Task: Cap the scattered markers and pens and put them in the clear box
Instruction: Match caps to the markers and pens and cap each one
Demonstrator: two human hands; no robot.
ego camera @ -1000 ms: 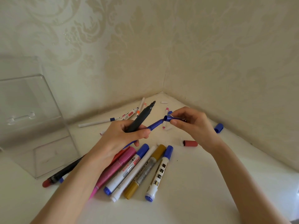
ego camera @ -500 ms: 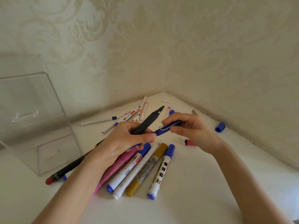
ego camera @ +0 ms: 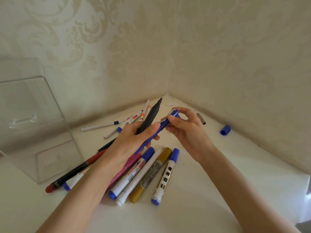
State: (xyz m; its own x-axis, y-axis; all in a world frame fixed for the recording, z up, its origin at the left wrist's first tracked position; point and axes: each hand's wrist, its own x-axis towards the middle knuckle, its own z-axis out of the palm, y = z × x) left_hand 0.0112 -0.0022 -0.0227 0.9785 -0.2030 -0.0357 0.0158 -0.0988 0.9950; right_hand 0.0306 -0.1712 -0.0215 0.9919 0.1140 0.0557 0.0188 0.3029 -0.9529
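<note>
Over markers (ego camera: 148, 174), left hand (ego camera: 133, 142) grips blue pen (ego camera: 144, 144) w/ right hand (ego camera: 186, 128) pinching cap (ego camera: 175, 113).

Soft, even daylight, faint shadows, wide-angle bending at the edges, and a bright glare patch at lower right.

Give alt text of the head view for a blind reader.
A left hand grips a blue pen and a black marker while the right hand pinches the pen's clipped cap. More markers lie on the white table below, a clear box at left.
</note>
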